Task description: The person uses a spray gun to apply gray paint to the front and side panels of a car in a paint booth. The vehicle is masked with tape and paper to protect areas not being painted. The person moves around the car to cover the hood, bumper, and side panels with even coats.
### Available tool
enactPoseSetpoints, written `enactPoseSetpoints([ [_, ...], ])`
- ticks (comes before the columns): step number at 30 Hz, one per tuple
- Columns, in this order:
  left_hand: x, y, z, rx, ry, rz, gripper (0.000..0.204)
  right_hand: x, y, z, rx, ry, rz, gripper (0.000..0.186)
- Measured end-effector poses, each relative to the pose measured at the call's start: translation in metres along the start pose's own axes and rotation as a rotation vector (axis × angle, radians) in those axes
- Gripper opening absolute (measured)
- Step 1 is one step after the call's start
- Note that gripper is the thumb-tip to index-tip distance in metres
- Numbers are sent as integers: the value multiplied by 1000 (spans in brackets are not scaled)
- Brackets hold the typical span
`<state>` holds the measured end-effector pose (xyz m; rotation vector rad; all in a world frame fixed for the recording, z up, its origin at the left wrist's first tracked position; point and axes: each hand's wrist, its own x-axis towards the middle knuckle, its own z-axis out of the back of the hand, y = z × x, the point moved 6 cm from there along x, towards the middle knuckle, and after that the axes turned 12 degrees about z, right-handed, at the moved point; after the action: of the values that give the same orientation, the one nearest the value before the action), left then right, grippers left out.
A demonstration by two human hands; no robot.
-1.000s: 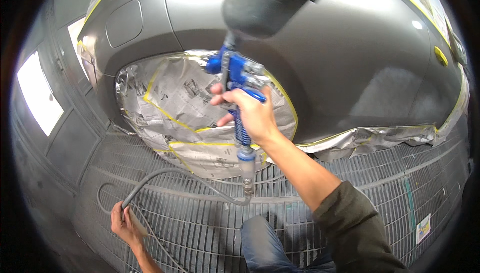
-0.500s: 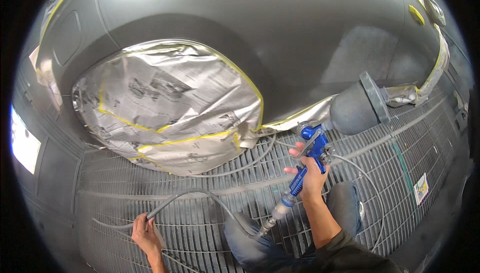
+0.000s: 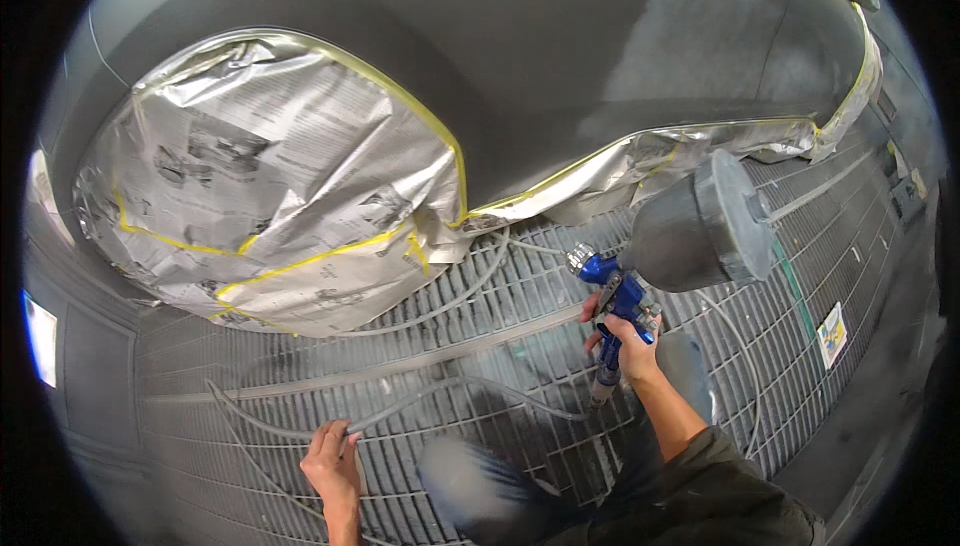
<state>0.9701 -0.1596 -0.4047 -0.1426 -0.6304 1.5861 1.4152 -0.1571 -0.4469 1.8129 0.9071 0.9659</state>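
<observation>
My right hand (image 3: 633, 348) is closed round the handle of a blue spray gun (image 3: 622, 298). A dark grey paint cup (image 3: 690, 231) sits on top of the gun, tilted to the right, and its silver nozzle points to the left. From the bottom of the handle a grey air hose (image 3: 430, 386) arcs to the left. My left hand (image 3: 332, 461) pinches that hose at the lower left. In front of the gun stands a grey car body (image 3: 530, 56), apart from the nozzle. Printed paper (image 3: 300, 136) edged with yellow tape covers its wheel area.
A slatted metal grate floor (image 3: 500, 356) lies beneath me. Masking paper (image 3: 590, 171) runs along the car's lower edge. More thin hose (image 3: 750, 366) lies on the grate to the right, near a small printed sheet (image 3: 831, 336). My knee (image 3: 470, 476) is below the hose.
The car has shifted up and left in the view. My left hand has moved right with the hose. The spray gun has turned and its handle end now sits higher.
</observation>
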Motion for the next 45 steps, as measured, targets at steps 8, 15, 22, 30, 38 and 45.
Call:
enactPoseSetpoints([
  [8,-34,-58,-89,-49,-17,-24,30,71,-24,106,-88,-98,275,30],
  [15,-70,-108,-131,-4,-6,-20,28,88,-118,71,22,517,-69,37],
  [22,-87,-149,-132,104,-62,-76,28,109,-143,80,-332,550,290,23],
  [30,-87,-223,-165,69,-50,-128,28,129,-93,201,-93,204,207,14],
  [38,-92,-287,-207,70,57,-120,24,167,-42,327,-148,-20,243,12],
  [45,-101,-331,-252,114,199,-212,26,195,8,420,-223,-104,264,14],
])
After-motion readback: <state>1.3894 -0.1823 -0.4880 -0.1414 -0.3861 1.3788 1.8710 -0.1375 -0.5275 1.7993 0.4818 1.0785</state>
